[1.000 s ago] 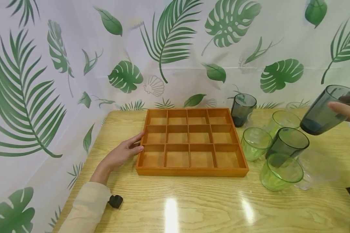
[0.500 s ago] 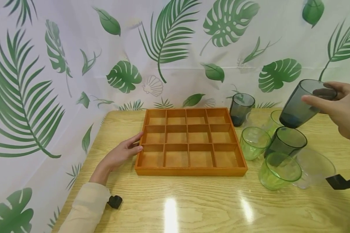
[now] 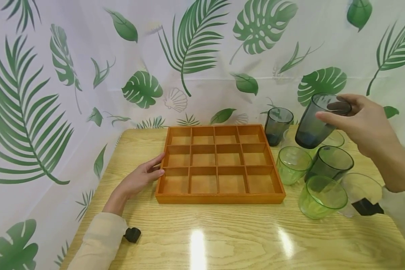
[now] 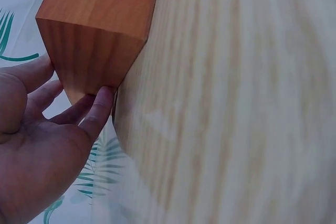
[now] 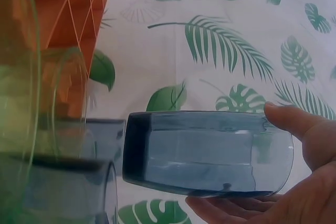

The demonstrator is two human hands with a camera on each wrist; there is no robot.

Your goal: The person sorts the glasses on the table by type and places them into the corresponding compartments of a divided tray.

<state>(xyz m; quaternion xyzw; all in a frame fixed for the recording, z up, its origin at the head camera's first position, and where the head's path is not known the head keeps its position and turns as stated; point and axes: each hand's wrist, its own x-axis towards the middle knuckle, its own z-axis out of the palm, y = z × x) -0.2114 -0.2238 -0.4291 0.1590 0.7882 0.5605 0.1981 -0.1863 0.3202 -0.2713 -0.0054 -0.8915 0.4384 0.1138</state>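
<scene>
In the head view my right hand (image 3: pixel 368 123) holds a tall smoky-grey drinking glass (image 3: pixel 308 125) near its rim, thumb on one side and fingers on the other. The glass tilts in the air above other glasses. In the right wrist view the grey glass (image 5: pixel 199 153) is seen side-on and looks to have nothing in it. My left hand (image 3: pixel 140 180) touches the left side of a wooden divided box (image 3: pixel 219 198), whose compartments hold nothing. Seen from the left wrist, extended fingertips (image 4: pixel 105 98) rest against the box's outer wall (image 4: pixel 89 51).
Right of the box, several glasses crowd together: a grey glass (image 3: pixel 273 129) at the back, a green glass (image 3: pixel 293 170) beside the box, a second grey glass (image 3: pixel 324 170), a green glass (image 3: pixel 320 202) in front and a clear glass (image 3: pixel 364 183). A leaf-print cloth (image 3: pixel 202 86) backs the table.
My right hand has come in from the right edge, carrying the grey glass leftward over the cluster. The left hand has stayed against the box.
</scene>
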